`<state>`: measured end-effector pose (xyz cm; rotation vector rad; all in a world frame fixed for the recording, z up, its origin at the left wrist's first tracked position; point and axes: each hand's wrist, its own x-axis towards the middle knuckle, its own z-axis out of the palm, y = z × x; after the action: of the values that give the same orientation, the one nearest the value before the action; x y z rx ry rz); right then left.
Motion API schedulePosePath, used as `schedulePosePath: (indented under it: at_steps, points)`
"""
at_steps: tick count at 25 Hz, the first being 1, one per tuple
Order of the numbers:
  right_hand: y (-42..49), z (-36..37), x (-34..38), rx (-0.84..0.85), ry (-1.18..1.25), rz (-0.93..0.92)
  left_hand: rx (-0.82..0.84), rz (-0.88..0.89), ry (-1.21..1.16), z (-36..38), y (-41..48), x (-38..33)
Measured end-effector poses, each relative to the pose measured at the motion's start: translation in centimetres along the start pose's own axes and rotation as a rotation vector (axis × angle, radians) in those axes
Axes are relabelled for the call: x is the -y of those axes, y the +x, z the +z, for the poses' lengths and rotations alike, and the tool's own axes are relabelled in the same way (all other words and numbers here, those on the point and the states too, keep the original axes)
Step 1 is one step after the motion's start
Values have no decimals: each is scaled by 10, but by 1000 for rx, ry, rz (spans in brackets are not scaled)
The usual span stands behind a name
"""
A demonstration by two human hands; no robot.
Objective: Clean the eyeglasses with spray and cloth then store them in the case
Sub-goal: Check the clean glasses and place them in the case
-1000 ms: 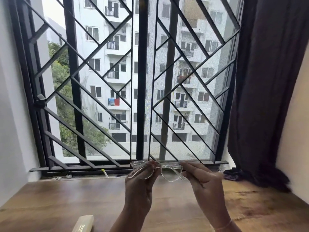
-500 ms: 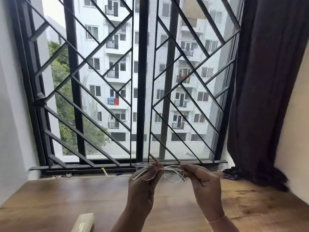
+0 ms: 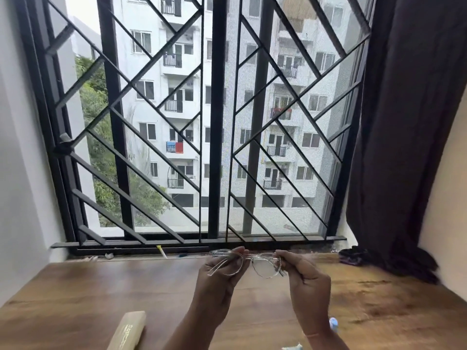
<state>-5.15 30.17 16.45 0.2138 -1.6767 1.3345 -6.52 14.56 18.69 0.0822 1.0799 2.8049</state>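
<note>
Above the counter [image 3: 101, 294], both hands pinch the eyeglasses [image 3: 249, 262]; hold the frame edges, keeping fingertips off the lenses.

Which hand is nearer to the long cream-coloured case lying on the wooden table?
Left. The left hand is raised right of and beyond the cream-coloured case. The right hand, holding the clear-framed eyeglasses too, is farther right.
</note>
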Motion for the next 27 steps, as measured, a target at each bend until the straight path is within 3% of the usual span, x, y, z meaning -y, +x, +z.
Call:
schedulePosePath:
  at_steps: [6,11,18,21,25,27]
  points:
    - [-42,-1,-27,28,-115,94,-69,-83,-2,-46,-7,24]
    - [-79,-3,-52,53,-143,190,-225,-142,44,-87,-17,40]
    - [-103,-4,-59,92,-94,275,-352,-111,96,-126,-32,52]
    - [-105,-4,-59,85,-98,273,-436,33,470,-139,-39,51]
    - [-104,-5,-60,79,-125,278,-643,595,1465,-175,-54,36]
    - [-104,-5,-63,86,-133,280,-728,578,1688,-200,-58,27]
